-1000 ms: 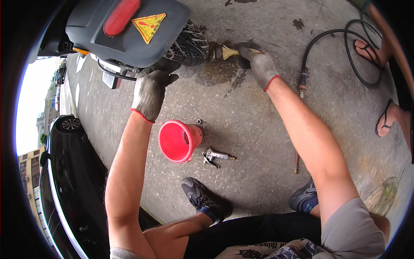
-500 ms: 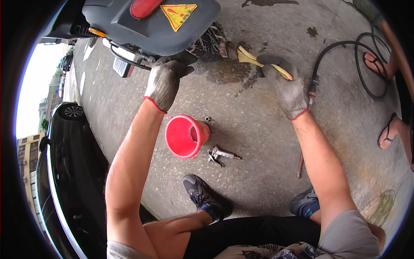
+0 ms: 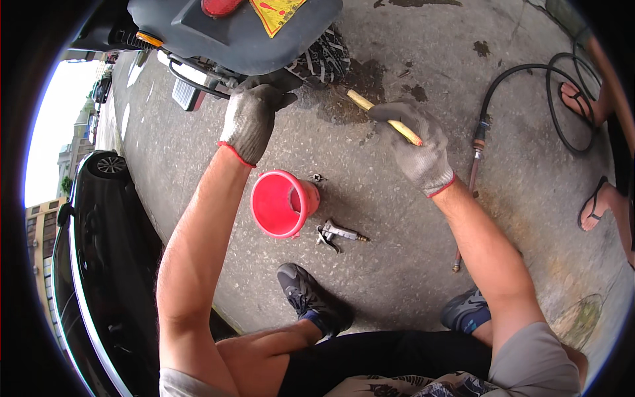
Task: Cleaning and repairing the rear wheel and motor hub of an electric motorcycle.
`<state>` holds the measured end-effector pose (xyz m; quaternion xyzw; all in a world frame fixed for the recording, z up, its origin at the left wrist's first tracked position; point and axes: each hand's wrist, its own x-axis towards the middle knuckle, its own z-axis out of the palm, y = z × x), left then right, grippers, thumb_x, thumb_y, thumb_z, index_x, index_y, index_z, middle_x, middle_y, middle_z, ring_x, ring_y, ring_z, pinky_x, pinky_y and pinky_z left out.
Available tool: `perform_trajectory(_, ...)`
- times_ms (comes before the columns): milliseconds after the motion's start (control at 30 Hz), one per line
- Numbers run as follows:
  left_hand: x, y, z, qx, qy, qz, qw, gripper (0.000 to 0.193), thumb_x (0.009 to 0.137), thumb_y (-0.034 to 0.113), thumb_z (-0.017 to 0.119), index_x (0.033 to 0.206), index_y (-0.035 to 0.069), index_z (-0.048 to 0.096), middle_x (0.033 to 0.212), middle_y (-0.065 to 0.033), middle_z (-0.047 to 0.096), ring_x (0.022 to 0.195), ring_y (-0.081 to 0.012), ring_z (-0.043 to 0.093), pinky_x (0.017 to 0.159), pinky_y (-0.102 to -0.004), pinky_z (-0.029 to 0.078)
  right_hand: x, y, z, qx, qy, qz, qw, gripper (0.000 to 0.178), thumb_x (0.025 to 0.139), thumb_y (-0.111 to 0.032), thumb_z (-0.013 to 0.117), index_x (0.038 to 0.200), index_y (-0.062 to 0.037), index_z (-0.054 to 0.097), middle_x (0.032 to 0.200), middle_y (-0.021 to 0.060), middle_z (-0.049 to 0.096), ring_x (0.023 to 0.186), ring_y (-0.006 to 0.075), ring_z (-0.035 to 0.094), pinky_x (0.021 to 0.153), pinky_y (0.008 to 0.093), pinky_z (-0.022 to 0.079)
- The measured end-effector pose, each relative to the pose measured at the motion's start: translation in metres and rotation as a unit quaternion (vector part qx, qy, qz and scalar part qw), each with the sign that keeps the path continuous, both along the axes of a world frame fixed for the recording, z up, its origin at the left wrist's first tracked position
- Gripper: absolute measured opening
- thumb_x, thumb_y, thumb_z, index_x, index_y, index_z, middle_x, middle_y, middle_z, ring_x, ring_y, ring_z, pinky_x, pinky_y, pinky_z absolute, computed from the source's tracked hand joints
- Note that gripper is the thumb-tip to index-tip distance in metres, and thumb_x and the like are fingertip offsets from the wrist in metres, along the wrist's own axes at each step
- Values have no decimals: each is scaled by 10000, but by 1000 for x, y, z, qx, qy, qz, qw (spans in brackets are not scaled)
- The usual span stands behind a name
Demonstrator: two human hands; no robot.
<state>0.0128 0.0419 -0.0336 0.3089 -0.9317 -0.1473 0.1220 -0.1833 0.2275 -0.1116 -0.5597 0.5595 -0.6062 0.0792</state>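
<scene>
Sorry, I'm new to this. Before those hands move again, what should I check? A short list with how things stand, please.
1. Brush secure: ok, the gloved right hand is wrapped around its handle.
2. Bristles against the tyre: cannot tell, that end is blurred.
3. Left hand well placed: cannot tell, what it grips under the bike's tail is hidden.
4. Red bucket clear of both hands: ok, apart.
5. Hose well away from the bystander's foot: not ok, it loops close by.

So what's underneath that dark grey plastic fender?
A black, treaded rubber tyre with whitish streaks shows beyond the right edge of the fender, which hides the rest of it. The grey-gloved left hand is at the lower edge; what it touches there is hidden.
</scene>
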Motion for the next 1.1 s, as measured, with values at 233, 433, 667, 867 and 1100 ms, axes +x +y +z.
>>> perform_trajectory(233, 8, -3, 7, -90, -35, -3, 995, 208, 831, 33, 653, 1028, -3, 705, 992, -84, 719, 932, -162, 646, 822, -293, 507, 20, -15, 53, -140, 51, 36, 988, 301, 737, 15, 740, 1012, -96, 690, 984, 65, 680, 899, 270, 652, 784, 384, 528)
perform_trajectory(433, 2, 3, 22, -95, -39, 52, 993, 213, 859, 186, 685, 1049, 102, 728, 1022, -113, 712, 915, -259, 663, 810, -329, 511, 15, -7, -1, 27, -26, -3, 999, 231, 780, -11, 719, 982, -109, 662, 955, 58, 683, 871, 257, 665, 742, 363, 540)
perform_trajectory(667, 6, -2, 23, -209, -168, 65, 961, 203, 875, 209, 666, 1044, 110, 720, 1050, -111, 702, 954, -287, 658, 808, -357, 522, 21, -17, 53, -124, -123, 85, 981, 239, 825, 11, 679, 1045, -82, 675, 990, 63, 690, 916, 211, 667, 783, 335, 541)
perform_trajectory(867, -3, 4, 9, 301, 165, 155, 926, 219, 843, 6, 594, 1051, 2, 661, 1090, -95, 684, 1030, -221, 645, 865, -326, 522, 3, -13, -14, 74, -495, 56, 864, 161, 893, -47, 617, 1041, -36, 678, 958, 21, 689, 791, 85, 623, 698, 248, 512)
perform_trajectory(1100, -10, 17, 4, 397, 217, 169, 875, 355, 767, -91, 489, 1092, -51, 628, 1150, -140, 640, 1089, -226, 600, 916, -338, 503, -53, -51, 37, 64, -533, 44, 842, 287, 947, -208, 583, 1060, 43, 661, 931, 77, 664, 772, 132, 613, 675, 264, 484)
